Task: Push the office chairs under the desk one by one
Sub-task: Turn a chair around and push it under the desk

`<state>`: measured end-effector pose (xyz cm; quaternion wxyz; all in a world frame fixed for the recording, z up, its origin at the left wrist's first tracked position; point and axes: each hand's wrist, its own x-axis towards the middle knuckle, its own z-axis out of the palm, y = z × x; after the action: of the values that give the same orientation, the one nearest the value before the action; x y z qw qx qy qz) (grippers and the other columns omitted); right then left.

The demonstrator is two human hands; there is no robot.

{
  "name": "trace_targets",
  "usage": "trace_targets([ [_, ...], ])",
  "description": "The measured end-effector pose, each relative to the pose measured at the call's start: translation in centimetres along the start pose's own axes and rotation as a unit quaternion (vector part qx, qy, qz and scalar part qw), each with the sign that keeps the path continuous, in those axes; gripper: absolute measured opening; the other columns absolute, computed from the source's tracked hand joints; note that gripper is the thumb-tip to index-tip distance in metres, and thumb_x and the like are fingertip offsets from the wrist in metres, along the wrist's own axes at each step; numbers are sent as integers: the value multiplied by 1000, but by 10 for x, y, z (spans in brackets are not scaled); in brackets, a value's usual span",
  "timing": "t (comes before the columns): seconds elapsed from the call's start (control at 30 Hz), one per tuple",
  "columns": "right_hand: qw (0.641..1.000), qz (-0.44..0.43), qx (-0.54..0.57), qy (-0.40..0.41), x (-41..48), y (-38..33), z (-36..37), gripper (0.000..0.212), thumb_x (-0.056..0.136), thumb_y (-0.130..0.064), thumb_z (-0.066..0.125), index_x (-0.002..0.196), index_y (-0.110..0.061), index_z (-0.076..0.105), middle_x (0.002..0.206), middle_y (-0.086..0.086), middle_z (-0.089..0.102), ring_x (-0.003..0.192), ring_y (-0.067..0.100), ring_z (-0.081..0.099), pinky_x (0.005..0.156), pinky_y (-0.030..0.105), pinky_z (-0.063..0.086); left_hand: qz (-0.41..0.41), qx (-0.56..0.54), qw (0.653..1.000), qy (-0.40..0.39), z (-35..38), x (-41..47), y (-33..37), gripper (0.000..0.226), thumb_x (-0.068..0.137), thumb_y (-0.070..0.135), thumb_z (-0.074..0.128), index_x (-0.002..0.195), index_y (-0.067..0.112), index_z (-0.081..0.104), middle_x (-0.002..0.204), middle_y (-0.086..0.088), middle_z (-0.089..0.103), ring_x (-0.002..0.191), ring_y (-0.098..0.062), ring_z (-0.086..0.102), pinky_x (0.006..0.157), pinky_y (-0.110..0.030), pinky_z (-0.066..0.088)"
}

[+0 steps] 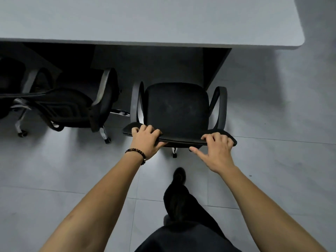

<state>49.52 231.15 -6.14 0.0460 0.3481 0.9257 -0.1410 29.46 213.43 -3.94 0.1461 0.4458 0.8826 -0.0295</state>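
Facing black fabric-seated office chair with looped grey armrests (177, 106): front of seat just at near edge of pale grey flat-topped bench (145, 20), the rest out on grey tiled floor (54, 170); not yet tucked in.
Gripping thin black backrest top edge (181, 140) with left hand (146, 137), fingers (148, 129) curled over the rim and clamped on it, thumb underneath.
Holding same edge with right hand (216, 150), fingers hooked over the top, thumb sticking out free below; looser hold than the left, by the look.
Step in hand, as judged: rolling this chair straight forward into the open bay.
Push evenly through both hands, low and level, to stop castors swivelling it off line.
Watch right armrest (221, 106), close to dark upright side panel (216, 66) of the bench; steer slightly left to clear it, but not into second black mesh-backed office chair (76, 106), just beside at left, turned askew, partly under the bench.
Check armrest height against bench underside; cannot tell clearance from here
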Motion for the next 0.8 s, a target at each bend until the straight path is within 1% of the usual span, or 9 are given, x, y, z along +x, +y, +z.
trace_targets([
  [0.03,1000,3,-2,9,12,3,-2,50,85,-70,52,111,-28,58,107,0,52,105,26,44,98,45,27,-3,-1,1000,4,-4,13,2,43,87,63,42,115,33,57,113,4,57,109,-21,45,91,-42,27],
  [0.1,1000,14,2,28,34,8,-4,30,86,-46,64,107,-25,61,103,2,53,102,29,47,97,46,28,-3,1,1000,6,-8,35,6,39,89,59,45,114,32,59,109,5,58,106,-21,46,91,-41,27],
  [0.13,999,25,3,39,44,9,-5,24,84,-35,67,104,-24,62,101,3,53,100,29,47,96,46,29,0,0,1000,10,-10,45,7,38,89,58,46,114,32,59,108,5,58,105,-21,46,90,-40,27],
  [0.2,997,47,0,55,63,11,-9,19,81,-26,69,100,-23,64,97,3,54,97,29,47,94,45,29,4,-6,1000,19,-12,62,8,35,90,53,47,114,31,59,108,4,58,104,-22,47,91,-39,26],
  [0.3,997,52,0,50,83,9,-14,18,83,-25,67,101,-22,63,98,5,55,97,29,47,94,45,28,17,5,1000,19,-17,85,1,31,92,48,47,113,28,59,108,3,58,104,-23,46,92,-39,26],
  [0.47,997,51,4,55,104,-9,-16,17,85,-27,66,100,-24,61,99,4,54,98,28,47,95,44,26,26,7,1000,4,-28,107,-19,32,92,47,48,110,23,58,108,1,57,103,-24,46,92,-38,29],
  [0.57,997,48,1,53,110,-16,-13,16,85,-27,65,100,-24,61,98,4,53,97,28,47,95,44,26,22,-1,1000,10,-28,106,-26,30,91,46,51,107,22,59,105,1,57,100,-25,46,92,-38,29],
  [0.67,999,40,5,34,110,-20,-14,18,85,-29,63,102,-24,60,101,4,52,99,28,46,98,44,25,10,-12,1000,27,-24,96,-31,26,90,43,55,101,20,60,99,-1,58,96,-26,47,90,-40,29],
  [0.8,999,32,26,25,104,-34,-12,20,85,-30,62,103,-23,60,102,3,51,100,28,46,100,45,27,10,13,1000,22,-20,86,-45,26,88,44,56,99,20,58,95,-3,56,93,-27,47,86,-43,31],
])
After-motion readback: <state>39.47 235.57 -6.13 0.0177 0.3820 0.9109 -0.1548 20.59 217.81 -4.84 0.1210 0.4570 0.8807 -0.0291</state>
